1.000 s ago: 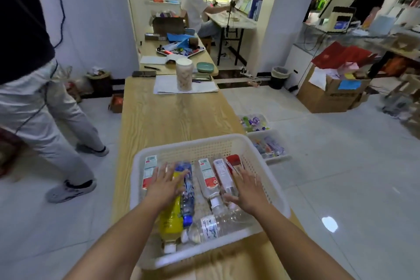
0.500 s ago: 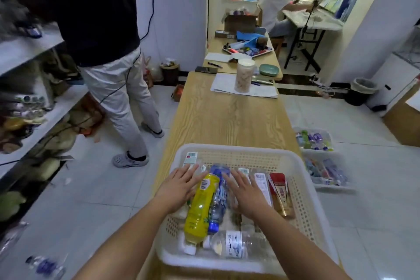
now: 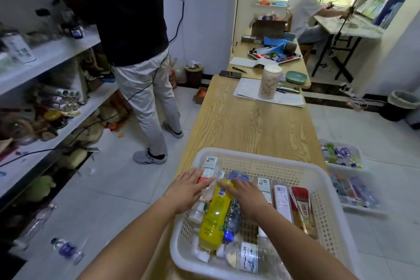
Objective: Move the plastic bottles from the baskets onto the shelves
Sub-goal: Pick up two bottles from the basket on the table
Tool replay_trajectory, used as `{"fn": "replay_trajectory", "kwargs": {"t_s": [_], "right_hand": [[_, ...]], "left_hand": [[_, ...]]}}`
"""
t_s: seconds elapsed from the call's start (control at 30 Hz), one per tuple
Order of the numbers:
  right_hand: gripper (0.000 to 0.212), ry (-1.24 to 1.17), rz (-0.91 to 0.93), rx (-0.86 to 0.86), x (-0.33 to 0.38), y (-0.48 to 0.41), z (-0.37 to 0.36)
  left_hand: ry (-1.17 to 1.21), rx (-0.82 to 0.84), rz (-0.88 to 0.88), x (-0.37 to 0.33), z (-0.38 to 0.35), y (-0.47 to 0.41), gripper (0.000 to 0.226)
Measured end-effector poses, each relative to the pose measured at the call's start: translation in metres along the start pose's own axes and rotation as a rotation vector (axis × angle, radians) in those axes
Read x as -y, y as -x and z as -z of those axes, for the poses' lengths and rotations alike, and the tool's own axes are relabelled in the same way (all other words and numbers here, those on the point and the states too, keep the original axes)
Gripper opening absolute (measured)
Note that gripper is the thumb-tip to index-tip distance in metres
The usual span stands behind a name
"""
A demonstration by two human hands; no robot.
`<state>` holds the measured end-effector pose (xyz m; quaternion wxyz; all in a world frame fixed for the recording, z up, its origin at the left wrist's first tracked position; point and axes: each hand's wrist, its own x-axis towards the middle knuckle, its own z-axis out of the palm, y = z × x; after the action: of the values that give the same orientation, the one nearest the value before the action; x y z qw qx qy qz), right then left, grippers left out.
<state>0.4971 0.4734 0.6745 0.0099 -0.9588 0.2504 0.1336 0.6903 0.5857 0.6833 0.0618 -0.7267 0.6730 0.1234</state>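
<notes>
While both forearms reach forward from the bottom edge, the hands lie palm-down inside the white basket [image 3: 254,154], which stands at the near end of the wooden desk [image 3: 250,120]. The left hand [image 3: 185,191] has its fingers straight and close together, resting flat on a clear bottle with a red and white label [image 3: 209,170] at the basket's left side. The right hand [image 3: 246,195] angles leftward with its fingers spread and only slightly bent. Its fingertips lie on the far end of the yellow bottle [image 3: 214,216] and on the blue-labelled bottle [image 3: 236,175] just beside it (neither hand is wrapped round anything). The two hands are near each other but apart, with the yellow bottle's end between them. More bottles lie side by side to the right of the right hand, and one large clear bottle [image 3: 247,257] lies crosswise along the near wall. The shelves [image 3: 52,54] stand to the left across the tiled floor, where a small bottle [image 3: 68,250] lies.
</notes>
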Motion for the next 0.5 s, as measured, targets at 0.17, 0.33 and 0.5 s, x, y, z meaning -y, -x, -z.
{"fn": "replay_trajectory", "kwargs": {"t_s": [0.17, 0.33, 0.5], "right_hand": [[0.091, -0.005, -0.092, 0.047, 0.004, 0.003, 0.004], [0.077, 0.038, -0.180, 0.006, 0.004, 0.037, -0.015], [0.105, -0.028, -0.175, -0.108, 0.006, 0.071, -0.052]], "left_hand": [[-0.055, 0.040, -0.006, 0.001, 0.005, -0.003, 0.086], [-0.244, 0.000, -0.091, -0.008, 0.002, -0.013, 0.099], [-0.455, 0.023, -0.192, -0.015, 0.005, -0.026, 0.094]]}}
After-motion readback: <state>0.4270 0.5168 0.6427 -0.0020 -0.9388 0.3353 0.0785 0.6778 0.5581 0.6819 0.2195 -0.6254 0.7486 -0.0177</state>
